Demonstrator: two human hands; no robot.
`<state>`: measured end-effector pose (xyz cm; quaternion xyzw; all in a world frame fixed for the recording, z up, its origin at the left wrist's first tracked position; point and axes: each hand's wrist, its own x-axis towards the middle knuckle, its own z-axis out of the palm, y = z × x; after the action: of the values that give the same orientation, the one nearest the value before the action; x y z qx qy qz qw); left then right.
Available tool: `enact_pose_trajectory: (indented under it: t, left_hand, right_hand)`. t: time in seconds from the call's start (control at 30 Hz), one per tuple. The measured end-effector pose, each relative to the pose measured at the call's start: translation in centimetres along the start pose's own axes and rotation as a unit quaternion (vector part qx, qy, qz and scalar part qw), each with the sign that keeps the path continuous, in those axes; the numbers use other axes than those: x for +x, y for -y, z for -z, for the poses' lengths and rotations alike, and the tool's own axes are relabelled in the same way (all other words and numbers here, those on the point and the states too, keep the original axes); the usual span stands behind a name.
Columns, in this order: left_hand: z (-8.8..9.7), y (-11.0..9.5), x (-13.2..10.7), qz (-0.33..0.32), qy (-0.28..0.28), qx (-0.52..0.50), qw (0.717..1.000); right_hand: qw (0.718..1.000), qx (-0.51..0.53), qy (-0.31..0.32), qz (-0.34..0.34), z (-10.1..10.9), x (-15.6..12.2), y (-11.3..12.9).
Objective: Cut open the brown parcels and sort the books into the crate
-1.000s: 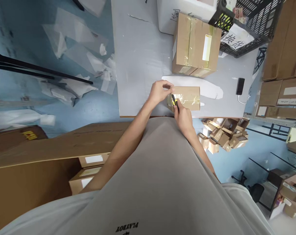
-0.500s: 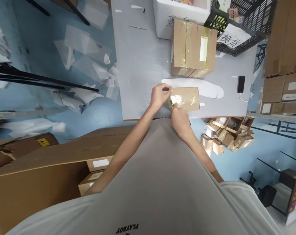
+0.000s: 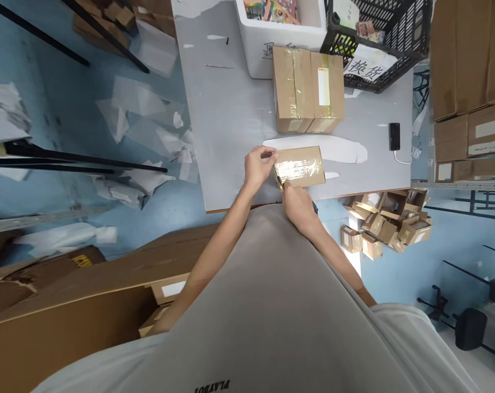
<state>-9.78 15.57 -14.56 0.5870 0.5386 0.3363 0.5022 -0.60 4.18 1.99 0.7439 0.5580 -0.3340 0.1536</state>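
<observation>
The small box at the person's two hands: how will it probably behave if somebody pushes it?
The small box is probably stiff, as its edges look straight. With its flat sides, it would likely slide rather than roll. The glossy tape may feel slippery; the weight cannot be judged.

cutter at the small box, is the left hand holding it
No, the right hand holds the cutter and the left hand touches the small box.
</observation>
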Motion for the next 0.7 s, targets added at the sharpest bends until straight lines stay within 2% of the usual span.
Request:
enact_pose_trajectory:
  t: [0.27, 0.57, 0.7]
  left_hand:
    - [-0.6, 0.0, -0.4, -0.015, -0.006, 0.001, 1.0]
    - [-0.5, -0.5, -0.3, -0.004, 0.001, 0.014, 1.0]
    - [-0.4, -0.5, -0.3, -0.005, 0.007, 0.025, 1.0]
  right_hand:
    - [0.998, 0.046, -0.032, -0.019, 0.2, -0.6, -1.7]
    - [0.999, 0.04, -0.024, -0.013, 0.2, -0.9, -1.2]
    - [0.999, 0.025, -0.015, -0.018, 0.0, -0.1, -0.5]
